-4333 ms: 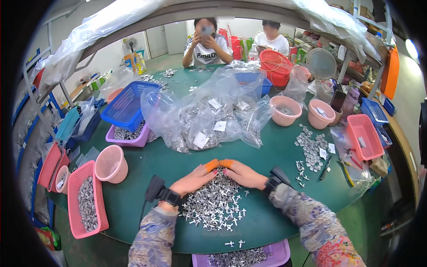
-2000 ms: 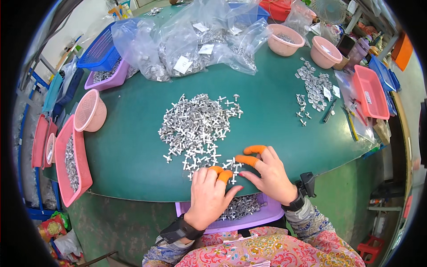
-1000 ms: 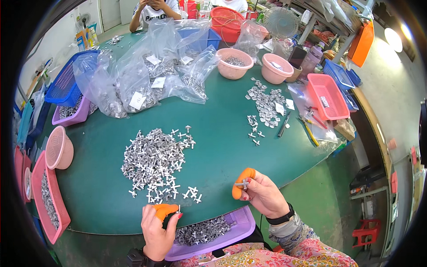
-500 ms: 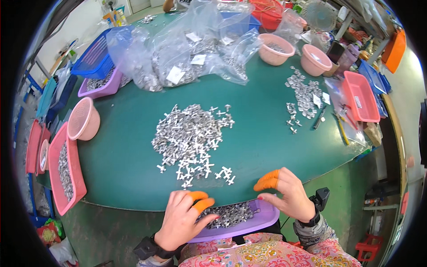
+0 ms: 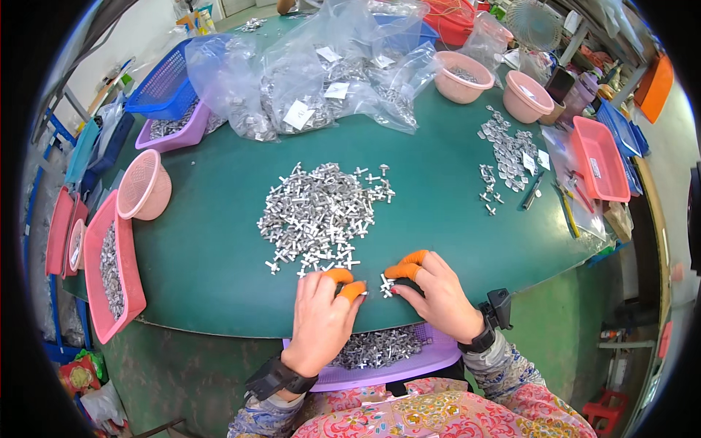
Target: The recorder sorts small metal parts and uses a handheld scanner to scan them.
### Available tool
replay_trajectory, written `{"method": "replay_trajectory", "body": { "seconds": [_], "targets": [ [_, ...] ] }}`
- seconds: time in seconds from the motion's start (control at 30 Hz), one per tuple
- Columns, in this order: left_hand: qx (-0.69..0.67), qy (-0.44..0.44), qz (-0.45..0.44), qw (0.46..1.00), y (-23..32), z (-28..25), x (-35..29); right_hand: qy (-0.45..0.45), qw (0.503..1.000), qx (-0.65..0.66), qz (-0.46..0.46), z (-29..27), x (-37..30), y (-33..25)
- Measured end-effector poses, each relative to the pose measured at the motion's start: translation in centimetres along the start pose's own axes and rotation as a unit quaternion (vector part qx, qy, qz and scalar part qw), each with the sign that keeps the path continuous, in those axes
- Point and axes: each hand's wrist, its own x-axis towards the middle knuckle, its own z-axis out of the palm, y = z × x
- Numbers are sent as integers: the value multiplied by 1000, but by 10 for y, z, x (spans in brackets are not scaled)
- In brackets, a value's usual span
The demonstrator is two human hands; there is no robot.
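A heap of small silver cross-shaped metal pieces (image 5: 318,212) lies on the green table in front of me. Near the table's front edge, my left hand (image 5: 323,314) is closed, its thumb and orange-covered fingers pinched together; a pale bit shows at the tips, too small to name. To its right, my right hand (image 5: 442,299) pinches at a few loose metal crosses (image 5: 386,285), its fingers also in orange covers. Below both hands, a purple basket (image 5: 438,354) under the table edge holds many darker metal pieces (image 5: 380,347).
Clear bags of metal parts (image 5: 299,87) stand across the back. A pink basket (image 5: 135,292) and a round pink basket (image 5: 144,186) are at the left. Flat metal bits (image 5: 511,150), a pen (image 5: 532,191), yellow-handled pliers (image 5: 569,212) and a red tray (image 5: 600,160) lie right.
Both hands have moved forward from above the purple basket onto the table, closer together. Their fingers have closed. The loose crosses near the right hand have come nearer the table edge.
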Motion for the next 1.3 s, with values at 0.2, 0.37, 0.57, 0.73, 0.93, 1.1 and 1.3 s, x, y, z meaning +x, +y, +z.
{"method": "replay_trajectory", "body": {
  "seconds": [0.2, 0.37, 0.57, 0.73, 0.93, 1.1, 1.3],
  "targets": [
    [-40, 13, -6, 999, 3, 1, 2, 51, 996, 48, 58, -9, -7, 9],
    [-28, -3, 24, 999, 15, 11, 23, 58, 993, 63, 75, -4, -5, 5],
    [15, -11, 48, 999, 18, 13, 33, 67, 994, 57, 58, 0, -7, 2],
    [-50, 22, -42, 998, 10, -2, 27, 84, 993, 66, 45, 2, -11, 9],
    [-403, 11, -297, 866, 4, -14, 13, 85, 992, 80, 48, -4, -14, 13],
    [-456, 12, -313, 833, 3, -24, 8, 79, 993, 76, 52, -2, -17, 12],
    [-240, -16, -218, 946, 2, -42, -7, 68, 994, 79, 43, -4, -14, 13]
  ]
}}
